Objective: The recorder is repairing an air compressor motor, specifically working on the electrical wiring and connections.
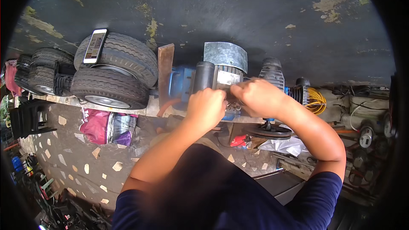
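An electric motor lies on the ledge before me, with a curved grey metal cover [226, 55] at its far end, a pale label plate [228, 78] and a black cylinder [203, 76] on its near-left side. My left hand [205, 108] is closed at the near end of the black cylinder, knuckles up. My right hand [257, 97] is closed just right of it, its fingertips over the motor's near side. Small metal parts [232, 105] show between the two hands. What the fingers grip, if anything, is hidden beneath them.
Left of the motor stand a blue metal piece [181, 83], a rusty plate [165, 70] and stacked tyres [108, 86] with a phone [95, 46] on top. To the right are a finned machine [272, 72], a pulley wheel [268, 132] and coiled yellow cord [316, 101]. A dark wall [238, 8] rises behind.
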A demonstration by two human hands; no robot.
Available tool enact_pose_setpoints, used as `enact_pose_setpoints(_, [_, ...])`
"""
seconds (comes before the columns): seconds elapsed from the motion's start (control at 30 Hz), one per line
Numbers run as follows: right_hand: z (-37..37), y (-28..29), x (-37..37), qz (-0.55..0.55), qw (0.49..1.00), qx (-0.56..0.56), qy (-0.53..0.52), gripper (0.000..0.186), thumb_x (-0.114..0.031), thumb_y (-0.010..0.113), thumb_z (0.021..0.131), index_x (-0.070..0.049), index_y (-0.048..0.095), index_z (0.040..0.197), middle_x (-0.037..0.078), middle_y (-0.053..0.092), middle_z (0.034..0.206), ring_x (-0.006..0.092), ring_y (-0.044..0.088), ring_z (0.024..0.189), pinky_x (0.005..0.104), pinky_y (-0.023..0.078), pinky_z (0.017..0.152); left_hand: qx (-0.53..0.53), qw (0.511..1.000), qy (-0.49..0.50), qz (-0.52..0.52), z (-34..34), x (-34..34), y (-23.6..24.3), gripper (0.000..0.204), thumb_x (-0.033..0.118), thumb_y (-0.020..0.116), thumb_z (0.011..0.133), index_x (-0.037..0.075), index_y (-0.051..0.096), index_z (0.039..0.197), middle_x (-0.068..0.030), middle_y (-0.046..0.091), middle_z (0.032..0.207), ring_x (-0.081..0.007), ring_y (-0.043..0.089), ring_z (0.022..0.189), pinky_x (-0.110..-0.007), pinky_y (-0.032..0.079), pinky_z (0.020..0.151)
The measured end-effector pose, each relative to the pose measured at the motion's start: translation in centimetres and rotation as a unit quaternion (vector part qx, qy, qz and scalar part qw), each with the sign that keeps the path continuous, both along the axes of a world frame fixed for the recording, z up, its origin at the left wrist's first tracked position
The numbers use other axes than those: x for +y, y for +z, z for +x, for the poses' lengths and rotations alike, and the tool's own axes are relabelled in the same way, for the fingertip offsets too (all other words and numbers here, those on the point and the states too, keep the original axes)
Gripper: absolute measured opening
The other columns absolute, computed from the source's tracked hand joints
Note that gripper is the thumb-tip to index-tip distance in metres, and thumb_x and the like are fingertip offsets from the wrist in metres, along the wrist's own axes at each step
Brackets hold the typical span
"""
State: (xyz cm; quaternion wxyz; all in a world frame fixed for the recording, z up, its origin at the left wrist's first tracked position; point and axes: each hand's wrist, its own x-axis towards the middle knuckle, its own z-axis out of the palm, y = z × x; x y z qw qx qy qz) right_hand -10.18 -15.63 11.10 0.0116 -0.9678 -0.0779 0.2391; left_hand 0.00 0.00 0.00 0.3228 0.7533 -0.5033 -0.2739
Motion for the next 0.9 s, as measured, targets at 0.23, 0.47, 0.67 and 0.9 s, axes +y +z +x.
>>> enact_pose_setpoints(0.23, [-2.2,-1.2,4.3,0.225,0.834,-0.047,-0.501,0.034,-0.014,0.072,0.094,0.003,0.059,0.122,0.019,0.074,0.096,0.0296,0.074,0.091,0.0419,0.057,0.082,0.011,0.999,-0.007,-0.029,0.1,-0.4,0.0,0.014,0.021,0.075,0.091,0.007,0.077,0.090,-0.0194,0.074,0.077,-0.0425,0.075,0.075,-0.054,0.060,0.071])
enact_pose_setpoints(0.47, [-6.1,-2.4,4.6,0.619,0.507,-0.031,-0.599,0.062,-0.008,0.060,0.101,0.000,0.031,0.156,0.018,0.065,0.124,0.0185,0.062,0.098,0.0359,0.053,0.091,0.002,0.999,-0.019,-0.049,0.1,0.0,-0.4,0.011,0.018,0.072,0.092,0.009,0.075,0.098,-0.0179,0.077,0.085,-0.0428,0.075,0.076,-0.055,0.060,0.070])
enact_pose_setpoints(0.67, [-6.8,-1.4,7.9,0.452,0.685,-0.124,-0.559,0.067,-0.007,0.050,0.111,0.001,0.014,0.168,0.018,0.067,0.119,0.0173,0.066,0.091,0.0368,0.056,0.089,0.001,0.999,-0.039,-0.031,0.3,-0.3,-0.1,0.014,0.019,0.073,0.092,0.010,0.077,0.101,-0.0194,0.077,0.083,-0.0429,0.075,0.077,-0.055,0.060,0.072])
enact_pose_setpoints(0.9, [-6.7,0.0,4.9,0.289,0.869,-0.106,-0.387,0.059,0.003,0.049,0.102,0.000,0.043,0.161,0.035,0.063,0.135,0.0512,0.066,0.117,0.0522,0.052,0.104,-0.013,0.999,-0.024,-0.046,0.2,-0.4,-0.4,0.018,0.020,0.075,0.090,0.008,0.078,0.103,-0.0205,0.076,0.081,-0.0434,0.076,0.077,-0.055,0.060,0.074])
